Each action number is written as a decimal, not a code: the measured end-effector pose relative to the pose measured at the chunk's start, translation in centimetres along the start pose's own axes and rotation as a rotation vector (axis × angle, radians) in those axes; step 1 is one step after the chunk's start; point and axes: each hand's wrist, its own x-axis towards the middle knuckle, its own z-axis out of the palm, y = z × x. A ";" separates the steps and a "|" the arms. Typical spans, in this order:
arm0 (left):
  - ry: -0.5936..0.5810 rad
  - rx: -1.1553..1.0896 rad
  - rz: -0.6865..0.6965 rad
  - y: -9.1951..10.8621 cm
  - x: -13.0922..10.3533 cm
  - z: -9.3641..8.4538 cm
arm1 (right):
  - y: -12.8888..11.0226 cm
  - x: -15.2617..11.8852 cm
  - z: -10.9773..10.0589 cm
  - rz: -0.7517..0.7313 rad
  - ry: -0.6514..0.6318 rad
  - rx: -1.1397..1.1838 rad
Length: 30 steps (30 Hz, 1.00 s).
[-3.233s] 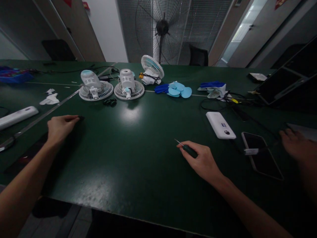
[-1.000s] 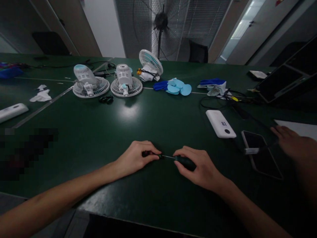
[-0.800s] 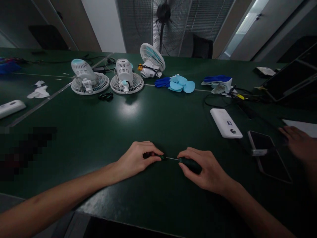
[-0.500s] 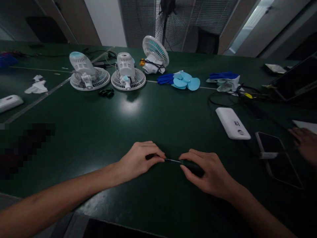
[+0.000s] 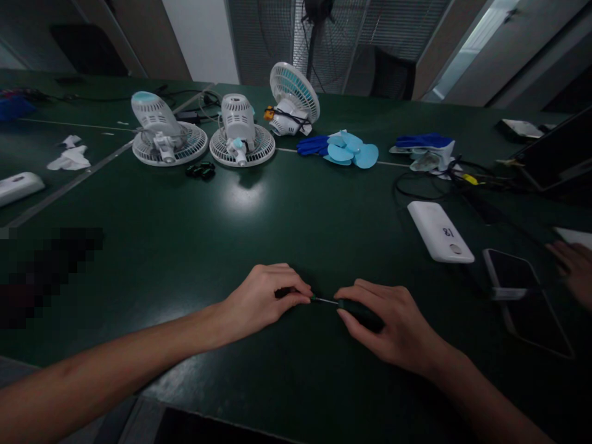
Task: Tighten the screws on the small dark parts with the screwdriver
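Observation:
My right hand (image 5: 386, 320) is wrapped round the dark handle of a screwdriver (image 5: 361, 314), whose thin metal shaft points left. At the shaft's tip, my left hand (image 5: 268, 295) pinches a small dark green piece (image 5: 314, 298); most of it is hidden by the fingers. Both hands rest low over the green table (image 5: 296, 228). Beyond them, several small dark green pieces (image 5: 200, 170) lie together in front of the white fans.
Two white fans (image 5: 169, 145) (image 5: 241, 143) lie face down at the back; a third (image 5: 294, 98) leans upright. Blue fan blades (image 5: 352, 150), gloves (image 5: 423, 148), a white power bank (image 5: 440, 231) and a phone (image 5: 513, 271) are rightward. Another person's hand (image 5: 573, 268) is at far right.
Both hands keep nearly the same pose round the screwdriver and small piece. The view has shifted slightly, so most objects appear a little further right.

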 end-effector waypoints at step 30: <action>0.033 -0.064 -0.179 0.0 0.1 0.1 | -0.1 1.1 0.3 0.032 -0.085 0.080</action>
